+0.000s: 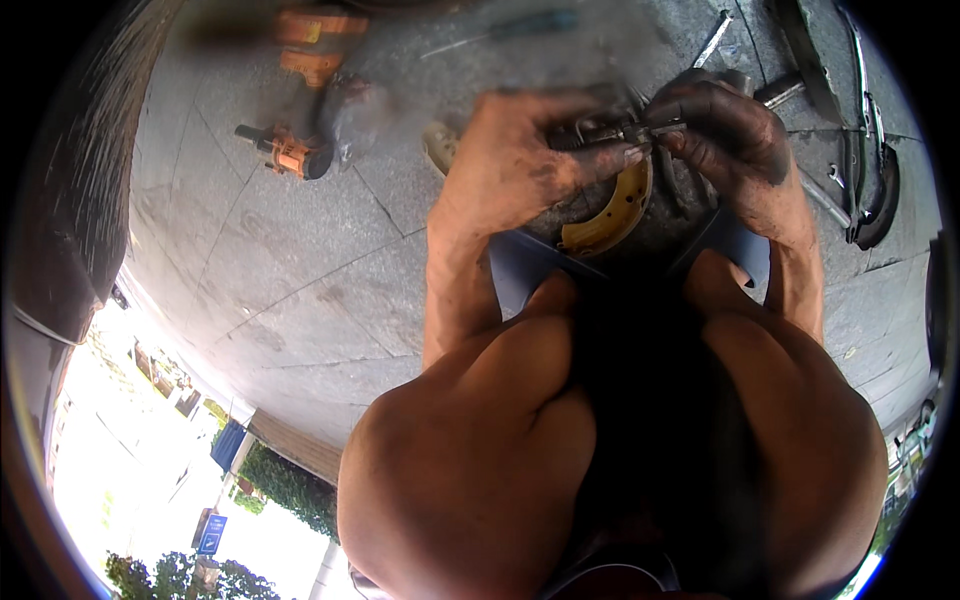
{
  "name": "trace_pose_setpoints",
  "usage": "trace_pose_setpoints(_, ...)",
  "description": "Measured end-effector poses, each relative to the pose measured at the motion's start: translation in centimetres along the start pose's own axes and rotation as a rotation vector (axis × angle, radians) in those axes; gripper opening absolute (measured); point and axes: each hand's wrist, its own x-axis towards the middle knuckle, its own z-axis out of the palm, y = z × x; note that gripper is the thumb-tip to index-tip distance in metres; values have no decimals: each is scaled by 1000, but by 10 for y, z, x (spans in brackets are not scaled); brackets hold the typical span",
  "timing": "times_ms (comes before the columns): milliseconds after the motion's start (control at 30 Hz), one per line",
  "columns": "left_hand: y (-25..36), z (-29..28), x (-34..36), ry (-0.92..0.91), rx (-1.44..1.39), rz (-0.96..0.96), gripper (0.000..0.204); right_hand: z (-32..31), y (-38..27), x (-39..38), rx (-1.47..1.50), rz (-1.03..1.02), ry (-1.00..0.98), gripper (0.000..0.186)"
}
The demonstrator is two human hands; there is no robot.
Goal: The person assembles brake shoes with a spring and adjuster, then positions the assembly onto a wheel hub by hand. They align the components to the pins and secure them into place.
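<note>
My blackened hands meet above a yellow brake shoe point(612, 215) that lies curved on the floor. Between the fingertips of both is a small, dark metal rod-like part point(632, 132); its exact kind is too blurred to make out. My left hand point(530, 150) pinches it from the left with thumb and fingers. From the right, my right hand point(730, 135) closes its thumb and fingers on the other end. Beneath the hands, dark parts are mostly hidden.
An orange and black cordless impact wrench point(292, 155) lies at the far left. A screwdriver point(520, 28) rests beyond my hands, and a wrench point(713, 40) farther right. Curved dark brake shoes point(880, 205) and metal bars lie at the right. A dark rounded body point(80, 180) stands left.
</note>
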Motion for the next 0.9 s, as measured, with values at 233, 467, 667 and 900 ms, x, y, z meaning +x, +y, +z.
trace_pose_setpoints(233,4,3,7,-17,-14,63,29,-8,-21,1,-74,176,34,29)
trace_pose_setpoints(467,-2,3,4,-1,-23,41,30,-1,15,9,-131,-279,110,31)
trace_pose_setpoints(667,1,2,3,0,3,23,32,-7,-12,6,-56,355,16,25)
trace_pose_setpoints(900,0,0,2,9,-27,20,33,2,2,2,89,-80,40,26)
